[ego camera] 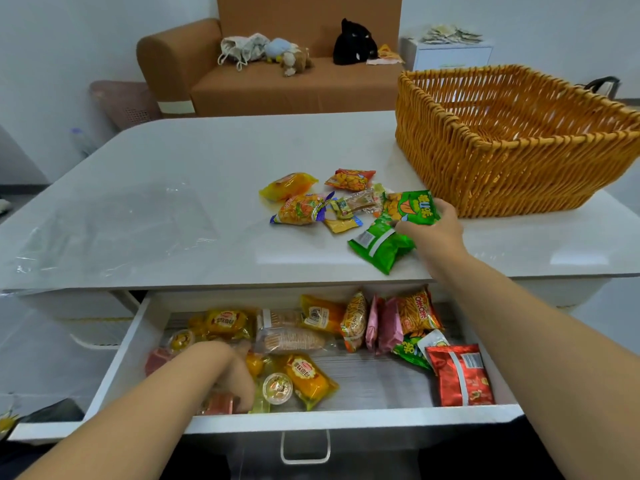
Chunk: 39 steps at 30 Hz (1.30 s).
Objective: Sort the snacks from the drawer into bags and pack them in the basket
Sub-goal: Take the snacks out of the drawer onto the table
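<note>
White desk (207,161) holds a woven orange wicker basket (512,174) with nothing seen inside. Beside it, the right hand (433,226) grips a green snack packet (414,207). Below, the open white drawer (346,415) holds many snack packets; the left hand (232,372) curls its fingers (244,400) around a small pink packet (221,405).

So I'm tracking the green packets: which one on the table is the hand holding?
The right hand grips the green packet nearest the basket, printed side up; the other green packet lies loose, back up.
</note>
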### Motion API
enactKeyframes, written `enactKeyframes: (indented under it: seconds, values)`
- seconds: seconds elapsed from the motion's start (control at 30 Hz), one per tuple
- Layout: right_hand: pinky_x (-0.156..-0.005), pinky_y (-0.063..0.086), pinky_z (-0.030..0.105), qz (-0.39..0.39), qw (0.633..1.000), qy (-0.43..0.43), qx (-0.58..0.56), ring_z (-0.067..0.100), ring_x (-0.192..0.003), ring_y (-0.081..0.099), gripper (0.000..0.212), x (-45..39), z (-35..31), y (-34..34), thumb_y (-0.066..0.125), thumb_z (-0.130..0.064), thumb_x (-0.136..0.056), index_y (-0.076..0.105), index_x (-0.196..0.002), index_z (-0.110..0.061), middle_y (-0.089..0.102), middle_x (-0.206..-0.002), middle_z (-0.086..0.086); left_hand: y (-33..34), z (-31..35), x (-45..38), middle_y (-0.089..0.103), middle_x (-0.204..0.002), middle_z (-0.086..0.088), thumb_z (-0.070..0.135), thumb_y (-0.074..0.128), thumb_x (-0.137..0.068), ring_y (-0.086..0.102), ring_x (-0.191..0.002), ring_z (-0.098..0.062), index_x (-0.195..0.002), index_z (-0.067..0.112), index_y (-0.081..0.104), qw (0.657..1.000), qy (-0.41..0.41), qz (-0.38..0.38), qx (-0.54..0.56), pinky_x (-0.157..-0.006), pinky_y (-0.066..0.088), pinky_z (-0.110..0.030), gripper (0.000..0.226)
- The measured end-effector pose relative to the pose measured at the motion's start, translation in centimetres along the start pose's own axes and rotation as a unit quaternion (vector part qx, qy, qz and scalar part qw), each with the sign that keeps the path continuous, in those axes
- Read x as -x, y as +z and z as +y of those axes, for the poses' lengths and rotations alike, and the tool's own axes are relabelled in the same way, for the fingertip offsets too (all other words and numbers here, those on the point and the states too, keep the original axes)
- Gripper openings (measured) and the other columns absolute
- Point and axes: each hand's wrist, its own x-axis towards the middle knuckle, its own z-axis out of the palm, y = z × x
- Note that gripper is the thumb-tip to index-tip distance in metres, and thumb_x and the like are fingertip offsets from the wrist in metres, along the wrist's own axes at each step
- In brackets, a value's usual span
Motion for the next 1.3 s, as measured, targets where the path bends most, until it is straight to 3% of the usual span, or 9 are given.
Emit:
enactKeyframes:
  seconds: [0.1, 0.2, 0.3, 0.37, 0.47, 0.63, 0.73, 1.0, 1.3]
  values:
    - [-0.102, 0.043, 0.032, -0.049, 0.975, -0.123, 0.18, 0.024, -0.122, 0.048, 0.078, 1.1, 1.0, 0.6, 0.075, -0.007, -0.08, 0.032, -0.144, -0.019, 0.001, -0.154, 0.008, 0.7, 0.3, -0.3, 0.023, -0.155, -0.025, 0.021, 0.059, -0.092, 0.05, -0.125, -0.032, -0.154, 0.013, -0.012, 0.998, -0.024, -0.035, 0.036, -0.093, 0.05, -0.034, 0.095]
    - [-0.109, 0.035, 0.04, 0.008, 0.932, -0.224, 0.284, 0.033, -0.135, 0.033, 0.05, 1.7, 2.4, 0.9, 0.071, -0.018, -0.085, 0.048, -0.129, -0.014, 0.014, -0.151, 0.016, 1.5, -0.2, -0.9, 0.022, -0.156, -0.022, 0.018, 0.067, -0.088, 0.044, -0.131, -0.04, -0.153, 0.027, -0.018, 0.998, -0.017, 0.042, 0.036, -0.101, 0.049, -0.043, 0.107]
    - [-0.08, 0.049, 0.047, 0.099, 0.871, -0.35, 0.331, 0.036, -0.102, 0.052, 0.02, 1.8, 3.0, 0.8, 0.07, -0.019, -0.085, 0.059, -0.095, -0.006, 0.051, -0.11, 0.017, 2.0, -0.5, -1.0, 0.007, -0.16, -0.02, 0.011, 0.069, -0.084, 0.039, -0.134, -0.041, -0.153, 0.035, -0.011, 0.995, 0.0, 0.083, 0.054, -0.099, 0.051, -0.044, 0.108]
    - [-0.06, 0.043, 0.038, 0.035, 0.868, -0.368, 0.332, 0.028, -0.073, 0.052, 0.019, 2.3, 2.8, 0.7, 0.063, -0.021, -0.09, 0.055, -0.079, -0.007, 0.054, -0.078, 0.008, 2.1, -0.6, -1.1, 0.003, -0.16, -0.019, 0.007, 0.066, -0.085, 0.037, -0.135, -0.039, -0.154, 0.035, -0.009, 0.994, 0.009, 0.084, 0.067, -0.099, 0.051, -0.042, 0.106]
    - [-0.054, 0.035, 0.033, -0.083, 0.848, -0.362, 0.377, 0.023, -0.062, 0.048, 0.024, 2.9, 3.1, 1.3, 0.058, -0.028, -0.092, 0.05, -0.075, -0.013, 0.051, -0.063, 0.0, 2.2, -0.8, -1.6, 0.01, -0.153, -0.019, 0.004, 0.055, -0.088, 0.04, -0.127, -0.032, -0.154, 0.029, 0.003, 0.989, 0.029, 0.105, 0.1, -0.097, 0.049, -0.032, 0.089]
    - [-0.084, 0.037, 0.036, -0.152, 0.82, -0.357, 0.42, 0.023, -0.106, 0.046, 0.03, 3.0, 2.9, 3.1, 0.057, -0.038, -0.092, 0.057, -0.114, -0.017, 0.055, -0.11, 0.001, 2.8, -0.4, -2.0, -0.01, -0.159, -0.019, 0.003, 0.062, -0.08, 0.012, -0.146, -0.044, -0.155, 0.031, 0.001, 0.983, 0.033, 0.133, 0.123, -0.114, 0.033, -0.045, 0.101]
    - [-0.105, 0.025, 0.043, -0.19, 0.766, -0.333, 0.517, 0.023, -0.137, 0.024, 0.051, 3.1, 2.8, 3.8, 0.043, -0.05, -0.096, 0.04, -0.14, -0.024, 0.029, -0.154, -0.002, 2.9, -0.1, -1.8, -0.02, -0.159, -0.018, 0.008, 0.069, -0.08, 0.004, -0.147, -0.047, -0.154, 0.03, -0.01, 0.986, 0.024, 0.115, 0.117, -0.114, 0.032, -0.049, 0.111]
    - [-0.108, 0.018, 0.043, -0.207, 0.752, -0.322, 0.537, 0.021, -0.142, 0.015, 0.056, 3.1, 2.8, 3.8, 0.035, -0.054, -0.097, 0.031, -0.146, -0.028, 0.018, -0.159, -0.003, 2.8, 0.7, -2.4, -0.014, -0.158, -0.029, 0.0, 0.054, -0.087, 0.012, -0.145, -0.048, -0.15, 0.013, -0.027, 0.995, -0.049, 0.086, -0.002, -0.113, 0.034, -0.046, 0.103]
    - [-0.11, 0.017, 0.045, -0.224, 0.75, -0.301, 0.544, 0.021, -0.144, 0.013, 0.058, 3.5, 2.0, 3.8, 0.034, -0.054, -0.098, 0.027, -0.148, -0.027, 0.017, -0.159, -0.001, 2.3, -0.1, -1.4, -0.013, -0.16, -0.023, -0.001, 0.061, -0.086, 0.015, -0.144, -0.049, -0.153, 0.024, -0.019, 0.994, -0.006, 0.107, -0.01, -0.107, 0.043, -0.045, 0.107]
